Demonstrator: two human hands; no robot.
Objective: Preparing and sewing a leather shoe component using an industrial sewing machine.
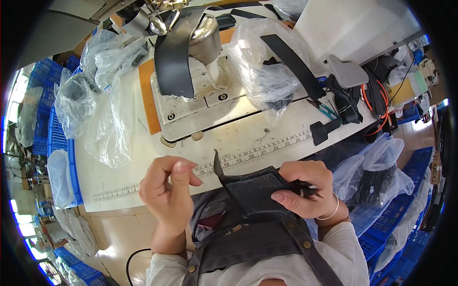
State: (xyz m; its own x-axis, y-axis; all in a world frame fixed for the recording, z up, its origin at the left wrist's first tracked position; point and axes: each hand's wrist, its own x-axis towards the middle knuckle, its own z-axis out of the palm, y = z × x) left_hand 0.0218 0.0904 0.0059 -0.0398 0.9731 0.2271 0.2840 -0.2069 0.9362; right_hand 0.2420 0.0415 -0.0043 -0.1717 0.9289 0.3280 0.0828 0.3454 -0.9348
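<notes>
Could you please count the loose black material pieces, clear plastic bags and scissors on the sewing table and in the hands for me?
Black pieces: 3, namely one in the right hand (piece), a strip on the machine, a strap on a bag
Clear plastic bags: 3
Scissors: 1
Total: 7

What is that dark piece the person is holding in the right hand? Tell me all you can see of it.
The dark textured piece is flat and black, roughly four-sided, with a grainy, fabric-like surface and a smoother raised border. A thin strip curls up from its upper left corner toward the ruler printed on the table. The right hand grips its right side, thumb on top, fingers over the edge. It is held level above the person's lap, in front of the apron. The left hand is beside it, not touching.
</notes>
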